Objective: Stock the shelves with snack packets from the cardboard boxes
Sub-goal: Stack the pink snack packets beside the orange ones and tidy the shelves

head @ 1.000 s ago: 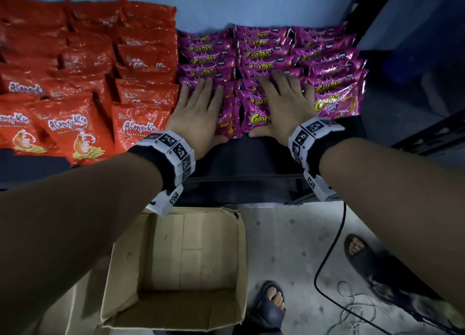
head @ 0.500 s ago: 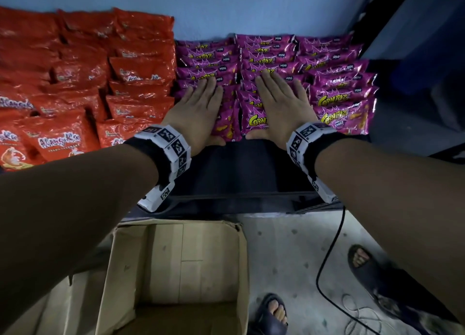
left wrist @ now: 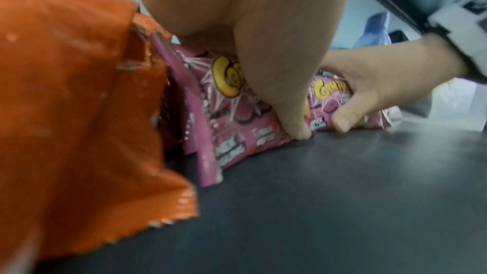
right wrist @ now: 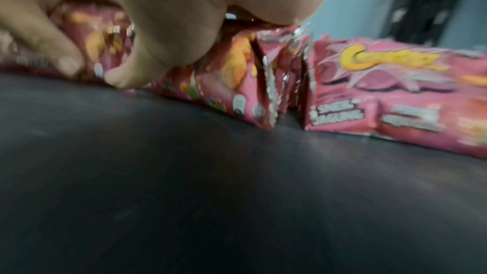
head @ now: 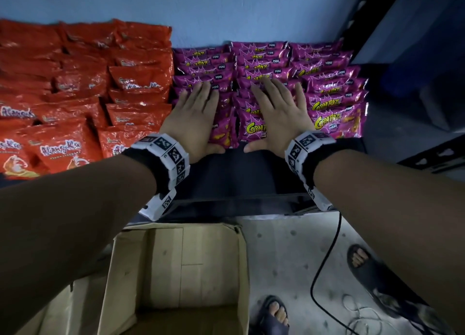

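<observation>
Rows of purple snack packets [head: 334,103] fill the right part of the dark shelf [head: 251,176]. My left hand [head: 196,118] lies flat, fingers straight, on the left purple row [left wrist: 229,111]. My right hand [head: 279,113] lies flat on the middle purple row [head: 251,128]. Both thumbs sit against the front packets at the shelf surface, seen in the left wrist view. The right purple row [right wrist: 395,95] stands beside my right hand, untouched. An open cardboard box [head: 181,271] sits on the floor below the shelf, with nothing visible inside.
Orange snack packets [head: 83,90] fill the shelf's left side and crowd my left wrist [left wrist: 65,91]. A blue wall backs the shelf. A black cable [head: 324,266] runs over the floor near my sandalled feet [head: 274,312]. A black rack upright [right wrist: 421,7] stands at the right.
Both hands have stayed flat on the purple rows and pushed them a little toward the back wall. The view has tilted slightly.
</observation>
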Demonstrator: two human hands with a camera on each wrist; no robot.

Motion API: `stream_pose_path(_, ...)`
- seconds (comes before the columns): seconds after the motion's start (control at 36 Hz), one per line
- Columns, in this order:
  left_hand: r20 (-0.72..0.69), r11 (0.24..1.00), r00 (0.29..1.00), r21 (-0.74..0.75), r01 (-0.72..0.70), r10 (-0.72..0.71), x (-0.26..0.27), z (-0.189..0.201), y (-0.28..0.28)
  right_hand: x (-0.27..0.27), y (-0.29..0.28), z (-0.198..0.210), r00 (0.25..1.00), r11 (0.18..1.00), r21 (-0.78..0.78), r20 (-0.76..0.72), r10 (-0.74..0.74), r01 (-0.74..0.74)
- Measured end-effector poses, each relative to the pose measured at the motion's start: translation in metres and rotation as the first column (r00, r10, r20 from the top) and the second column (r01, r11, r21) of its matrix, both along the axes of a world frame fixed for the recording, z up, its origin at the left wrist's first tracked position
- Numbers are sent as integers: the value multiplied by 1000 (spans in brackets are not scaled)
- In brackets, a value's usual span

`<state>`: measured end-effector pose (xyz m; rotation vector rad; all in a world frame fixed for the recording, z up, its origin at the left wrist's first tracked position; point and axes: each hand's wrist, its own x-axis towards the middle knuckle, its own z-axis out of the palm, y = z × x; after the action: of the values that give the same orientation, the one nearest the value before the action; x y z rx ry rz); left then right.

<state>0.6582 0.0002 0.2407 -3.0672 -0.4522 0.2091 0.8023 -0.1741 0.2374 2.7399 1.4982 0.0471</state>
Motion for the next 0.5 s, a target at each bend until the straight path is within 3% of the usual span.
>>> stream_pose_path(0.08, 50, 1000, 999, -1, -1, 1, -2, 2, -8, -5, -15, 8, 997, 993, 96, -23, -67, 69)
stream_pose_path(0.17, 86, 1000, 996, -12, 19, -18, -3, 3, -17, -11, -35, 13, 972, 937, 258, -33, -234, 234)
stream_pose_path(0.22, 107, 999, 994, -17, 36, -34, -1, 3, -24, -14, -49, 11, 905, 836, 356, -77, -419, 418)
stream_pose_path(0.33, 113, 997, 991, -35, 74, -69, 12, 8, -43, -14, -68, 2, 676, 527, 486, -201, -709, 697)
stream_pose_path(0.5, 76, 992, 989, -31, 125, -123, 38, 8, -69, -6, -71, -3, 478, 305, 373, -595, -646, 876)
